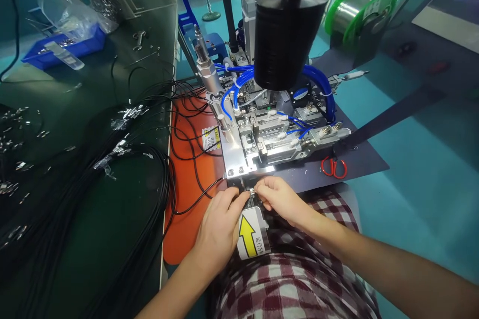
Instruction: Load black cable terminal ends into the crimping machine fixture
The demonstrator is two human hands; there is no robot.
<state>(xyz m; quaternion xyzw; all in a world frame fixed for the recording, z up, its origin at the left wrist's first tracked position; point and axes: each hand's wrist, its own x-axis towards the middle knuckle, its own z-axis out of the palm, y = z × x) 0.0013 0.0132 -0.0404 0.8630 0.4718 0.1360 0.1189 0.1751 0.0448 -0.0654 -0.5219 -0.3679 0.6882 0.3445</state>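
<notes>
At the front of a metal bench machine with blue air tubes, my two hands meet over a narrow track. My right hand is closed, its thumb and finger pinching a small silvery connector. From the other side, the thumb of my left hand reaches to the same connector. The left fingers are curled over the track's left side; whatever they hold is hidden. Just below the hands, a white plate bears a yellow arrow. A black cable runs behind my left hand to the machine's front corner.
Bundles of black cables with metal ends lie on the dark green table at left, beside a blue tray. Red-handled scissors lie right of the machine. A black funnel-shaped hood hangs above; a green spool stands behind.
</notes>
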